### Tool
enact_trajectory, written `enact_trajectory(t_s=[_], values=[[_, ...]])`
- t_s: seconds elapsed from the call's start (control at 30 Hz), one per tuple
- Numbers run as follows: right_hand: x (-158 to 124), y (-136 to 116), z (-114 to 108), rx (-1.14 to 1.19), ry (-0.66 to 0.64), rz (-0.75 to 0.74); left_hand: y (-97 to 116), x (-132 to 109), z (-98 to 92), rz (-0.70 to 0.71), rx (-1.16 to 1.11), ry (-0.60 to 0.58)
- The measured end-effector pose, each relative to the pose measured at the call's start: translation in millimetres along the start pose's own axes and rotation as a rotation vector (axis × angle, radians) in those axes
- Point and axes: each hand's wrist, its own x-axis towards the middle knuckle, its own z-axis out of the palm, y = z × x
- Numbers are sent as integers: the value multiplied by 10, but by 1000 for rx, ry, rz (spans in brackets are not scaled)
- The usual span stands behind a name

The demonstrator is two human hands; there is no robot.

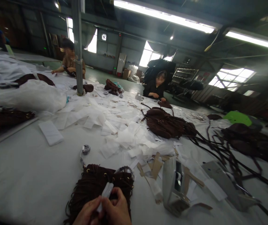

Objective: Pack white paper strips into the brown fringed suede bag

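A dark brown fringed bag (94, 178) with gold eyelets lies on the white table in front of me. Over it, both hands pinch a small strip wrapped in white paper or film (107, 190). My left hand (88, 211) grips its lower end, and my right hand (116, 206) closes on its side, thumb against fingers. What is inside the wrapping cannot be made out. Wrapped strap or handle parts (126, 170) show at the bag's upper right, and a wrapped ring-like piece (86, 150) lies above its upper left corner.
To the right stands a grey tape dispenser (175, 187) among tan card strips (156, 165). Loose white paper sheets (124, 134) cover the middle. More brown bags (166, 122) with long straps lie beyond. A grey post (78, 50) rises at the table; two people sit across it.
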Motion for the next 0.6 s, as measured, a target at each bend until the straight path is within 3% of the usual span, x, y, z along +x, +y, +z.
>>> enact_trajectory(t_s=[0.13,0.2,0.33,0.47,0.6], values=[[-49,-70,-4,66,-67,-9,4,-36,31,-184,-162,-93],[-56,-78,-15,80,-64,7,30,-52,86,-207,-184,-109],[-66,-65,-27,60,-102,39,63,-72,189,-153,-110,-26],[-121,-72,-18,14,-86,-2,52,-68,164,-3,72,37],[-185,-102,-40,24,-113,-35,43,-37,73,5,110,0]])
